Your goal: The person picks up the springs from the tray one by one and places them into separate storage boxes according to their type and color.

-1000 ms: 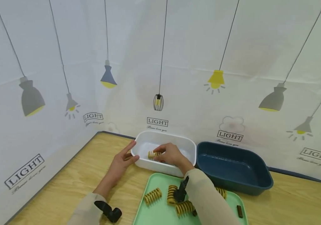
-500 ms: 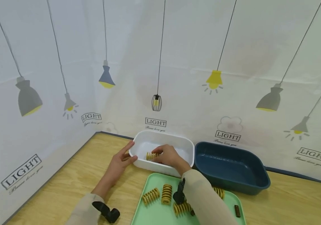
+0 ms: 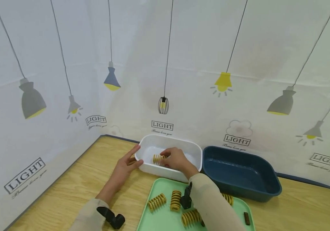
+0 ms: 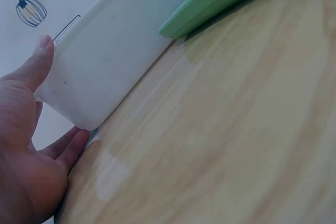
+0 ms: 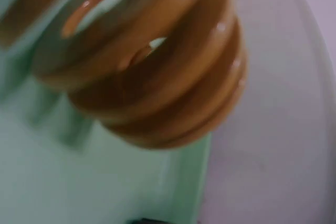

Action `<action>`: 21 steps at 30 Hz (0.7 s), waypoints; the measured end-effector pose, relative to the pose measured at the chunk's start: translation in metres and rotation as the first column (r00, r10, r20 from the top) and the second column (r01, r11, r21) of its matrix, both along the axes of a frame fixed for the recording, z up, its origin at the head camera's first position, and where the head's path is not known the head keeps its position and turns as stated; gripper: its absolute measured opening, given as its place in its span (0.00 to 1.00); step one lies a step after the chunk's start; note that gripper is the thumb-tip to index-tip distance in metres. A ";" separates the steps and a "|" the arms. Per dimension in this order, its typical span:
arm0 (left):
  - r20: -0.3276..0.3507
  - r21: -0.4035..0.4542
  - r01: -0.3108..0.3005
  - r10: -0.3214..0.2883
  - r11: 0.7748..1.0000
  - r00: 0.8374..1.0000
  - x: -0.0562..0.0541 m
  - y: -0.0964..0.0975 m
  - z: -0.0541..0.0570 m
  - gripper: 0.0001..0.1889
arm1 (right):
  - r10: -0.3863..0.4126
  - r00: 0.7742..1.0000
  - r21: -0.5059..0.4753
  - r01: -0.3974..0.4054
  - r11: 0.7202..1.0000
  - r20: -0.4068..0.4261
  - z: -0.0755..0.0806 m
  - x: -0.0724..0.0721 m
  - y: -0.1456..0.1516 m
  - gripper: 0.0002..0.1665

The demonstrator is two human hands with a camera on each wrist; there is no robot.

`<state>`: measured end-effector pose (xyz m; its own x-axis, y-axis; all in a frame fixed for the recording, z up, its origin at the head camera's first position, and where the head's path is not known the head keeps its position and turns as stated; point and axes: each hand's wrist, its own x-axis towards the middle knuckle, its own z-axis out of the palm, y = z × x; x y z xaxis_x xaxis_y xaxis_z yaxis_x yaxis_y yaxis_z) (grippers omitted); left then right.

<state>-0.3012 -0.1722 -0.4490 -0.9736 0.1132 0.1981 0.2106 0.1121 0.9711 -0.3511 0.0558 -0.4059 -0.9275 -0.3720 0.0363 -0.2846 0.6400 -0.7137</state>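
In the head view my left hand (image 3: pixel 125 164) holds the left end of a white plastic bin (image 3: pixel 170 173), its thumb near the front corner and a finger by the back corner. The left wrist view shows that thumb against the bin's outer wall (image 4: pixel 105 66), other fingers low by its base. My right hand (image 3: pixel 177 159) reaches into the bin and pinches a yellow coil spring (image 3: pixel 157 159) lying sideways low inside. Part of this spring is hidden behind the fingers. The right wrist view is filled by a large yellow spring (image 5: pixel 168 77) close to the camera.
A green tray (image 3: pixel 150 221) in front bears several yellow springs (image 3: pixel 157 202) and a small dark brown spring (image 3: pixel 246 218). A dark blue bin (image 3: pixel 240 189) stands right of the white one. Behind them rises a white printed curtain (image 3: pixel 194 109).
My right fingertips have shifted slightly to the right along the yellow spring, which stays in about the same spot. My left hand keeps its place on the bin. The head view sways slightly.
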 end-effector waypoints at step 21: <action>0.012 -0.003 -0.014 0.014 1.000 1.000 0.001 0.001 0.001 0.32 | -0.103 0.992 -0.171 0.113 0.979 0.069 0.011 0.000 0.003 0.19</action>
<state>-0.3007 -0.1710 -0.4482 -0.9775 0.1003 0.1855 0.1969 0.1178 0.9733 -0.3515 0.0586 -0.3953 -0.9644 -0.2622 0.0351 -0.1741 0.5290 -0.8306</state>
